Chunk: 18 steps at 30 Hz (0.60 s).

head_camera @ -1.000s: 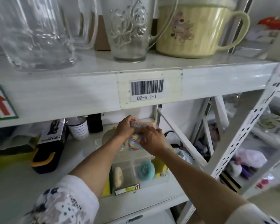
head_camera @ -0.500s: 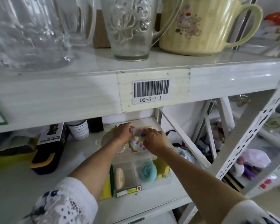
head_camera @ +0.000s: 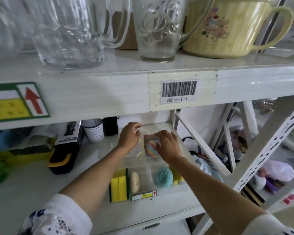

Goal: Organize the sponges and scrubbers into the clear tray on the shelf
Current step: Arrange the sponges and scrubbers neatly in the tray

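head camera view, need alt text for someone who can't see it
Two bare hands, left hand and right hand, press a rainbow-striped sponge into a back compartment of a clear tray on a white shelf. Front compartments hold a tan scrubber and a teal scrubber; yellow sponges stand beside it.

— What can you read from where you stand?

— On the upper shelf edge [head_camera: 109, 92], centre of the frame, a barcode label [head_camera: 179, 92] printed "D2-5-1-1". At left, a green-bordered sign [head_camera: 18, 102] with a red up arrow (its yellow panel's print is too blurred).

— Anything lower?

— A black box [head_camera: 67, 139] reading "SPRAY BOTTLE".
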Motion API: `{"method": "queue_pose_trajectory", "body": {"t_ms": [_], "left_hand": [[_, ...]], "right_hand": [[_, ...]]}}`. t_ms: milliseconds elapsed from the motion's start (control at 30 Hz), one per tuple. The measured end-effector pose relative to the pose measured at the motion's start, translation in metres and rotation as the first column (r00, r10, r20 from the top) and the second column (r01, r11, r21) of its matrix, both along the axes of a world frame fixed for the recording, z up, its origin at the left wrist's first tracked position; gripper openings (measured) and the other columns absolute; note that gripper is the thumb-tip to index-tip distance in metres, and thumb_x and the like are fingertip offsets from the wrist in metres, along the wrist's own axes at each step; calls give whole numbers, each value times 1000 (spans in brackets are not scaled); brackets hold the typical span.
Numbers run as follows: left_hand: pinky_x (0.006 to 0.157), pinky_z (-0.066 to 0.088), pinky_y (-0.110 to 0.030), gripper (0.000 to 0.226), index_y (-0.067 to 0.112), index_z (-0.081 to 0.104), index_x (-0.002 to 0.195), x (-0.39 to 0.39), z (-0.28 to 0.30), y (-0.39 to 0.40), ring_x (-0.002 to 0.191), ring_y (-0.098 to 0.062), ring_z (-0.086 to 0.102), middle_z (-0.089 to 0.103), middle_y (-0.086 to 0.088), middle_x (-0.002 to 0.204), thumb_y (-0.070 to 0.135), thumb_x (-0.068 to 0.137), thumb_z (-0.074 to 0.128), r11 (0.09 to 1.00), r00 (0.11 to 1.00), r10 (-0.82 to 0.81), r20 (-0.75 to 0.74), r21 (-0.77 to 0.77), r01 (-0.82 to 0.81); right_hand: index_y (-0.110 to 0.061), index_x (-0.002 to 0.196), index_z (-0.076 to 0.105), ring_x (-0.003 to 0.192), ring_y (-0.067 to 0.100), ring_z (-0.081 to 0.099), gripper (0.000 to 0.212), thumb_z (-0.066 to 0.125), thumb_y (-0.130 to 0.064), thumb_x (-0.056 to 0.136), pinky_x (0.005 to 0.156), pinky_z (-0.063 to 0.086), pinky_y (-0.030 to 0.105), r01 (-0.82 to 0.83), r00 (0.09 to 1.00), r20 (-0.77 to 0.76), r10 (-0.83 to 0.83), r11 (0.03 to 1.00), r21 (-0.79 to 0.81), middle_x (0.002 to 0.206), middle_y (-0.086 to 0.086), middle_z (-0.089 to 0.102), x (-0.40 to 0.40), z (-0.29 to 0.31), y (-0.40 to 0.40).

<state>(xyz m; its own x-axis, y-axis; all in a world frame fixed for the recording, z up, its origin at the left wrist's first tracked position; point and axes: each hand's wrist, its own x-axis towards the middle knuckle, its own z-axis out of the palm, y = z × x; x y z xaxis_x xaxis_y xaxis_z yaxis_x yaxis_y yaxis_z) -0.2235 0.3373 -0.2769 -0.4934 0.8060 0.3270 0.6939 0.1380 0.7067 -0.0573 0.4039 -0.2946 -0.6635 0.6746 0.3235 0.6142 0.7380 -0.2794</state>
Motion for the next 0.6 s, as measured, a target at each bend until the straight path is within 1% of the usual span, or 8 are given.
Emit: {"method": "queue_pose_trajectory", "body": {"t_ms": [67,133,233,300,333,433,533,600], "left_hand": [[92,51,-31,27,11,66,109,-8,-1,-12,101,-19,64,67,-7,113,1,89,51,997,997,36,65,66,-40],[89,53,-29,26,11,66,108,-15,-2,-26,97,-18,65,69,-7,111,1,88,51,993,993,52,106,96,-63],[83,51,-19,23,6,67,106,-22,-7,-54,93,-17,65,70,-9,106,0,88,53,991,993,35,116,126,-50],[85,54,-28,20,8,67,105,-27,-13,-74,91,-17,67,72,-8,104,7,88,56,990,993,31,113,136,-47],[83,54,-28,21,11,67,105,-28,-17,-87,89,-14,67,73,-6,102,18,88,58,990,992,25,123,135,-41],[77,49,-17,41,23,66,103,-23,-26,-130,84,2,63,71,3,100,54,80,54,994,983,12,183,105,-32],[83,51,-22,49,28,62,110,-18,-40,-169,95,-4,63,66,9,106,63,76,57,999,983,-19,184,40,12],[90,50,-24,60,32,54,123,-18,-49,-191,105,-3,59,59,13,116,67,75,59,997,994,-70,78,-38,73]], "right_hand": [[-15,122,60,112,27,56,37,60,-19,85,103,37,42,-23,999,-43,25,999,38,119,6,61,-7,3,-13],[-16,119,61,108,27,58,33,56,-21,87,91,41,42,-79,996,-44,83,993,83,115,6,62,-15,3,-28],[-16,121,60,113,29,57,36,51,-27,87,87,43,42,-225,974,-23,228,971,82,118,9,62,-22,-3,-52],[-15,119,60,108,29,60,41,42,-38,90,85,46,41,-313,949,-31,315,948,52,115,7,64,-22,-10,-67],[-15,119,60,104,28,62,44,38,-43,93,85,46,39,-349,936,-39,351,936,38,113,5,65,-20,-14,-76],[-18,124,55,102,22,63,49,36,-53,96,84,46,35,-445,892,-82,445,895,15,113,1,65,-11,-26,-100],[-21,139,42,117,19,54,67,37,-66,90,97,41,36,-485,875,-16,484,873,-50,132,0,56,-2,-29,-115],[-24,146,31,124,18,48,83,38,-77,82,105,34,33,-490,868,53,493,869,-66,139,-2,49,2,-30,-122]]}}
